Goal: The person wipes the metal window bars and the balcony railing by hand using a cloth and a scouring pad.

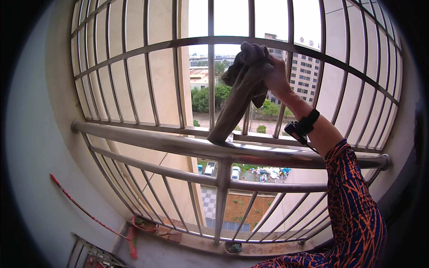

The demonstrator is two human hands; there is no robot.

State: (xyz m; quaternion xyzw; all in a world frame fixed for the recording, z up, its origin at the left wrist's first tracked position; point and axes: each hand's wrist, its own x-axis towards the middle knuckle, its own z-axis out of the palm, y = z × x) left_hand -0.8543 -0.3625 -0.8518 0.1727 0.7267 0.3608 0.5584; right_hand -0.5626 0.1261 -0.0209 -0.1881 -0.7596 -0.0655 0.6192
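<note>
My right hand grips a bunched grey-brown cloth up at the horizontal crossbar of the metal window grille. A long end of the cloth hangs down to the left and reaches the thick stainless-steel handrail. Part of the crossbar and an upright bar behind the cloth are hidden. On my right wrist sits a black strap with a small device, and a patterned sleeve covers the arm. My left hand is out of view.
Below the handrail runs a barred railing. Potted plants stand on the ledge at its foot. A red-wrapped stick leans by the left wall, near a metal rack. Buildings and parked cars show outside, far below.
</note>
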